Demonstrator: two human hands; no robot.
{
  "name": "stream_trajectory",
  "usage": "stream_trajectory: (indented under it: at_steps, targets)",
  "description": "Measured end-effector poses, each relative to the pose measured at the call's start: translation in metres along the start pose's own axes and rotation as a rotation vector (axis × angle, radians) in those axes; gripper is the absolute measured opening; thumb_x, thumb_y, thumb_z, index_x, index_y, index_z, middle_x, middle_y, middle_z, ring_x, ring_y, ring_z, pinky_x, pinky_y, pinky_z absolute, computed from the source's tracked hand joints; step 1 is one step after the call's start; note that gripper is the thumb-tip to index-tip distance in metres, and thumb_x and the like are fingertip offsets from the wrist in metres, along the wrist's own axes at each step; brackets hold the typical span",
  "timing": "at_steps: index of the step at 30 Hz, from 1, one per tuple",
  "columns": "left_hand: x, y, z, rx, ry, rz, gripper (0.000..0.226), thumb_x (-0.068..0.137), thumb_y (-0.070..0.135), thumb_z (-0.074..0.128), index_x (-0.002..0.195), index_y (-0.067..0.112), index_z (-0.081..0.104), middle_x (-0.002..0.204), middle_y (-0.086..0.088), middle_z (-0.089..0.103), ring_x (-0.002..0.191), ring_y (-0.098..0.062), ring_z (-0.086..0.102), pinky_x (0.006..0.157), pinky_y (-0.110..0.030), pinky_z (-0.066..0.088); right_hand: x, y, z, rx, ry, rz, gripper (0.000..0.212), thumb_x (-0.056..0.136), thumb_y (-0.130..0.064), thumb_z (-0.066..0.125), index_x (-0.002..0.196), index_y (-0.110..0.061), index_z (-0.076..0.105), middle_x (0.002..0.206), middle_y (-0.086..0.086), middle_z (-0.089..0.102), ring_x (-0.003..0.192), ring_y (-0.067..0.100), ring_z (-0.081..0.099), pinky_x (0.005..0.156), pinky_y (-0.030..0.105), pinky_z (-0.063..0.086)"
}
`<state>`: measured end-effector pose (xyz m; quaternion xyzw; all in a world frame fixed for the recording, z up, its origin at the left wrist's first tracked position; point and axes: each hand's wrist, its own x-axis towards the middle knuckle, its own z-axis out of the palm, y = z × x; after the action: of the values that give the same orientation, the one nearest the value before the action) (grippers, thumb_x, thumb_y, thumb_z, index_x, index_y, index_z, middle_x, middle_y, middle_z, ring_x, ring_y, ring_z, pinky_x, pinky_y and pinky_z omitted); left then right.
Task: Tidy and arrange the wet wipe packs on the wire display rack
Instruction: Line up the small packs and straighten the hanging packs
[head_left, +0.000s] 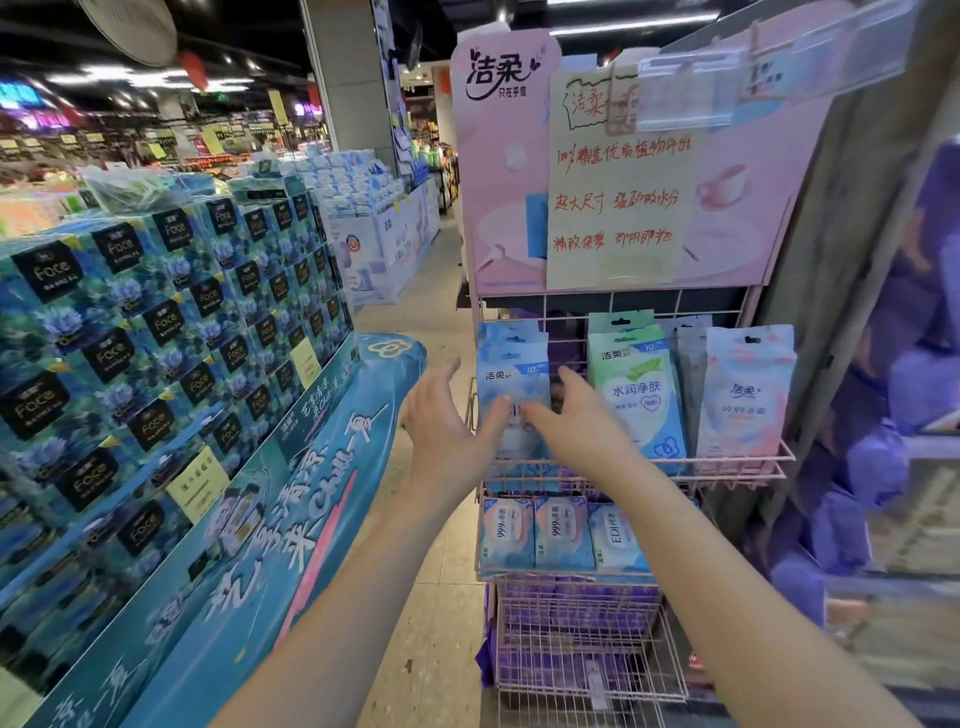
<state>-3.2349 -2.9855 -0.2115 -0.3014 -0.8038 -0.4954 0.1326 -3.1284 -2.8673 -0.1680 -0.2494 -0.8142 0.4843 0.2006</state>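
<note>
A pink wire display rack stands ahead with wet wipe packs on its shelves. On the top shelf a stack of blue packs stands at the left, a green pack in the middle, a pink pack at the right. My left hand is spread, its fingertips touching the left edge of the blue pack. My right hand reaches in from the right, fingers on the front of the same pack. Three small packs stand in a row on the shelf below.
A tall stack of teal tissue boxes on a blue printed base fills the left side. A pink sign with a handwritten note tops the rack. Lower wire baskets hold purple packs. A tiled aisle runs between.
</note>
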Motion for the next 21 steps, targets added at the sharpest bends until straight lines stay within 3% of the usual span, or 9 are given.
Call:
stream_trajectory:
  at_steps: [1, 3, 6, 8, 11, 13, 15, 18, 21]
  targets:
    - [-0.006, 0.013, 0.0, -0.035, 0.115, 0.096, 0.066, 0.086, 0.054, 0.061, 0.137, 0.012, 0.055, 0.136, -0.002, 0.057, 0.13, -0.021, 0.05, 0.113, -0.039, 0.035, -0.007, -0.002, -0.007, 0.037, 0.026, -0.039, 0.036, 0.097, -0.023, 0.062, 0.13, -0.031, 0.047, 0.108, -0.018, 0.062, 0.094, 0.003, 0.061, 0.074, 0.015, 0.048]
    - [-0.019, 0.039, 0.005, -0.1, 0.231, 0.273, 0.042, 0.088, 0.034, 0.063, 0.121, 0.008, 0.059, 0.119, -0.003, 0.059, 0.113, -0.022, 0.057, 0.103, -0.035, 0.041, -0.016, -0.001, -0.023, 0.104, 0.168, -0.104, 0.035, 0.094, -0.014, 0.062, 0.127, -0.027, 0.057, 0.103, -0.017, 0.064, 0.091, -0.002, 0.063, 0.083, 0.019, 0.053]
    - [-0.039, 0.076, 0.021, -0.207, 0.042, 0.344, 0.03, 0.09, 0.022, 0.061, 0.118, 0.01, 0.058, 0.111, -0.001, 0.058, 0.101, -0.011, 0.059, 0.093, -0.019, 0.044, -0.023, 0.011, -0.052, 0.154, 0.465, -0.142, 0.028, 0.089, -0.003, 0.058, 0.112, -0.017, 0.065, 0.097, -0.007, 0.068, 0.089, 0.008, 0.066, 0.085, 0.022, 0.054]
    - [-0.047, 0.088, 0.038, -0.193, -0.143, 0.253, 0.04, 0.091, 0.022, 0.063, 0.129, 0.014, 0.054, 0.122, 0.002, 0.055, 0.11, -0.006, 0.058, 0.098, -0.019, 0.045, -0.027, 0.02, -0.069, 0.17, 0.536, -0.112, 0.029, 0.088, 0.0, 0.057, 0.113, -0.014, 0.064, 0.099, -0.003, 0.068, 0.09, 0.014, 0.066, 0.087, 0.028, 0.055]
    - [-0.047, 0.099, 0.061, -0.123, -0.306, 0.043, 0.063, 0.095, 0.027, 0.066, 0.149, 0.013, 0.038, 0.144, -0.002, 0.041, 0.132, -0.017, 0.048, 0.114, -0.03, 0.039, -0.031, 0.034, -0.081, 0.089, 0.424, -0.035, 0.039, 0.09, -0.001, 0.057, 0.128, -0.01, 0.061, 0.116, 0.003, 0.068, 0.107, 0.018, 0.064, 0.098, 0.036, 0.052]
    - [-0.043, 0.104, 0.073, -0.047, -0.347, -0.01, 0.077, 0.096, 0.027, 0.065, 0.158, 0.005, 0.024, 0.157, -0.011, 0.029, 0.143, -0.025, 0.037, 0.117, -0.029, 0.03, -0.031, 0.04, -0.083, 0.12, 0.371, -0.007, 0.038, 0.089, 0.001, 0.055, 0.123, -0.014, 0.059, 0.114, -0.002, 0.068, 0.111, 0.018, 0.063, 0.101, 0.038, 0.052]
    - [-0.035, 0.107, 0.084, 0.012, -0.424, -0.088, 0.086, 0.095, 0.032, 0.066, 0.159, 0.0, 0.017, 0.16, -0.018, 0.025, 0.147, -0.034, 0.033, 0.12, -0.039, 0.031, -0.03, 0.044, -0.086, 0.111, 0.36, -0.019, 0.04, 0.088, 0.002, 0.053, 0.122, -0.019, 0.058, 0.114, -0.005, 0.067, 0.114, 0.019, 0.062, 0.101, 0.039, 0.051]
    - [-0.018, 0.108, 0.095, -0.03, -0.494, -0.251, 0.073, 0.088, 0.044, 0.069, 0.144, 0.008, 0.04, 0.143, -0.015, 0.049, 0.131, -0.033, 0.053, 0.107, -0.043, 0.046, -0.025, 0.047, -0.091, 0.023, 0.281, 0.001, 0.05, 0.094, -0.001, 0.052, 0.143, -0.011, 0.049, 0.124, -0.005, 0.057, 0.115, 0.015, 0.054, 0.1, 0.032, 0.044]
    - [-0.008, 0.105, 0.1, -0.046, -0.508, -0.259, 0.074, 0.075, 0.057, 0.069, 0.133, 0.015, 0.046, 0.132, -0.007, 0.06, 0.121, -0.027, 0.06, 0.101, -0.039, 0.05, -0.014, 0.056, -0.095, 0.036, 0.208, 0.055, 0.043, 0.097, -0.007, 0.053, 0.14, -0.013, 0.05, 0.126, 0.001, 0.061, 0.11, 0.021, 0.056, 0.091, 0.035, 0.047]
